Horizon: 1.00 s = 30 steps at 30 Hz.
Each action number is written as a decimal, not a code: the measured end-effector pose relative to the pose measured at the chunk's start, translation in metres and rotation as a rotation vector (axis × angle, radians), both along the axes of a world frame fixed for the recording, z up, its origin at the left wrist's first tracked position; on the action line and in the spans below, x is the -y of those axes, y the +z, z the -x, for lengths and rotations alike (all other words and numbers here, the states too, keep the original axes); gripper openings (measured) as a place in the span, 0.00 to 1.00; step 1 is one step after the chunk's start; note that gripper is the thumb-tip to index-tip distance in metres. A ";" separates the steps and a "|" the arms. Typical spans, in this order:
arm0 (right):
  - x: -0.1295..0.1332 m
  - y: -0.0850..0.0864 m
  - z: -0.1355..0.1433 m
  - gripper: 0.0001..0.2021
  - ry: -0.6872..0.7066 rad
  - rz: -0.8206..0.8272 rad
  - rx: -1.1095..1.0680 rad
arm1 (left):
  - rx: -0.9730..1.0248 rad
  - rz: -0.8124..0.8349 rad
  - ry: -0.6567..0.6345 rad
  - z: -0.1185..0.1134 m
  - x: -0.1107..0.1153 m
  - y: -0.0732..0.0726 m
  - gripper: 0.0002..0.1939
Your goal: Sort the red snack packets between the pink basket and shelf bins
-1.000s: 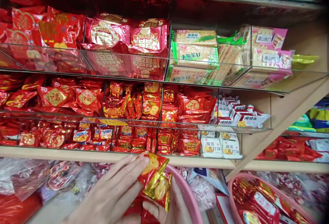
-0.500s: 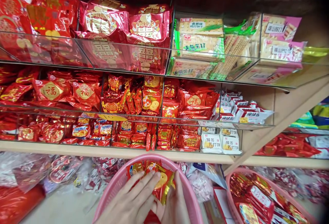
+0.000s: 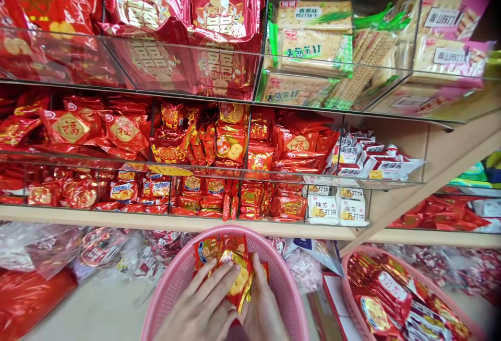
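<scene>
A pink plastic basket (image 3: 291, 299) stands in front of me below the shelves. Both hands are over it, closed around red and gold biscuit packets (image 3: 239, 281). My left hand (image 3: 203, 299) lies over the packets from the left, its fingers across their front. My right hand (image 3: 263, 299) backs them from the right, thumb up along the edge. The top packet shows a round biscuit picture; more red packets are partly hidden behind the fingers.
Above, a tiered shelf with clear fronts (image 3: 188, 64) holds red biscuit packets, green soda cracker packs (image 3: 313, 43) and white packets (image 3: 323, 208). A second pink basket (image 3: 348, 289) with mixed packets stands at right. Plastic bags (image 3: 35, 247) lie under the shelf at left.
The view has tilted down a little, so the shelves sit higher in the picture. Both hands still hold the packets over the basket, with the fingers slightly shifted.
</scene>
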State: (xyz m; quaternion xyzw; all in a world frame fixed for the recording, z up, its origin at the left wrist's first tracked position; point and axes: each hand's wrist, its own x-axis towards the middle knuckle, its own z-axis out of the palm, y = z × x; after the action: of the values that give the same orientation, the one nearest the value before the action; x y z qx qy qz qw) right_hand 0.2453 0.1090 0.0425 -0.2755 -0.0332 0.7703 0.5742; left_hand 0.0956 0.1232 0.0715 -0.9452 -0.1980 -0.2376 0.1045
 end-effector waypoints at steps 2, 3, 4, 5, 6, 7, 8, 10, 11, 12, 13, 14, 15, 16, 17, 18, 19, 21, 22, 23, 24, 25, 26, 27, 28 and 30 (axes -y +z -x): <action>0.001 -0.001 0.000 0.26 0.034 -0.001 0.011 | 0.025 0.025 -0.002 0.003 0.000 -0.007 0.05; 0.001 -0.002 0.000 0.27 0.044 -0.001 0.012 | 0.035 0.061 -0.003 0.005 -0.001 -0.008 0.05; 0.002 -0.003 -0.001 0.28 0.046 0.002 0.016 | 0.056 0.108 -0.003 0.007 -0.002 -0.009 0.06; 0.002 -0.004 -0.002 0.28 0.042 0.009 0.025 | 0.085 0.164 0.012 0.009 -0.004 -0.009 0.07; 0.003 -0.005 -0.002 0.28 0.035 0.020 0.038 | 0.125 0.222 0.039 0.011 -0.006 -0.007 0.09; 0.003 -0.005 -0.003 0.28 0.023 0.032 0.054 | 0.163 0.282 0.074 0.013 -0.009 -0.005 0.14; 0.003 -0.004 -0.003 0.27 0.010 0.044 0.071 | 0.189 0.340 0.112 0.014 -0.012 -0.002 0.22; 0.004 -0.002 -0.003 0.27 0.006 0.055 0.093 | 0.198 0.436 0.167 0.015 -0.019 0.004 0.38; 0.004 -0.001 -0.003 0.28 0.011 0.054 0.094 | 0.173 0.472 0.174 0.015 -0.022 0.007 0.45; 0.005 0.000 -0.002 0.28 0.019 0.049 0.089 | 0.137 0.497 0.172 0.015 -0.025 0.010 0.49; 0.005 0.002 -0.001 0.28 0.029 0.046 0.081 | 0.098 0.512 0.161 0.014 -0.027 0.012 0.52; 0.006 0.003 0.000 0.28 0.034 0.042 0.072 | 0.065 0.519 0.149 0.013 -0.028 0.014 0.53; 0.006 0.004 0.000 0.28 0.035 0.039 0.067 | 0.035 0.527 0.138 0.012 -0.029 0.015 0.54; 0.007 0.004 0.001 0.27 0.035 0.037 0.066 | 0.011 0.535 0.129 0.011 -0.029 0.015 0.55; 0.007 0.005 0.001 0.27 0.036 0.033 0.068 | -0.004 0.541 0.119 0.010 -0.029 0.016 0.55; 0.007 0.005 0.001 0.27 0.039 0.028 0.069 | -0.014 0.549 0.111 0.009 -0.029 0.016 0.55; 0.006 0.006 0.001 0.27 0.040 0.022 0.068 | -0.019 0.555 0.103 0.009 -0.029 0.015 0.56; 0.006 0.006 0.000 0.27 0.047 0.018 0.060 | -0.021 0.565 0.088 0.007 -0.028 0.015 0.55; 0.006 0.006 0.000 0.27 0.047 0.017 0.055 | -0.017 0.564 0.079 0.006 -0.028 0.016 0.55; 0.006 0.006 0.000 0.27 0.048 0.017 0.053 | -0.013 0.560 0.070 0.006 -0.028 0.017 0.54; 0.007 0.006 0.000 0.26 0.049 0.016 0.054 | -0.012 0.556 0.062 0.005 -0.027 0.018 0.53; 0.007 0.006 0.000 0.26 0.051 0.015 0.060 | -0.014 0.551 0.054 0.005 -0.027 0.019 0.53; 0.007 0.006 0.000 0.26 0.051 0.012 0.072 | -0.023 0.548 0.049 0.004 -0.026 0.020 0.52; 0.008 0.006 0.001 0.26 0.051 0.011 0.089 | -0.035 0.547 0.048 0.004 -0.026 0.021 0.51; 0.008 0.006 0.001 0.26 0.053 0.014 0.106 | -0.049 0.549 0.051 0.004 -0.025 0.022 0.51; 0.008 0.006 0.002 0.26 0.056 0.023 0.125 | -0.066 0.567 0.064 0.004 -0.024 0.023 0.50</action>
State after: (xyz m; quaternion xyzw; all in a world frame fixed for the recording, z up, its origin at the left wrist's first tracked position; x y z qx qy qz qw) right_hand 0.2437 0.1013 0.0484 -0.3286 -0.0679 0.7676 0.5460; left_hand 0.0920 0.1475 0.0943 -0.9372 -0.2829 -0.1385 -0.1499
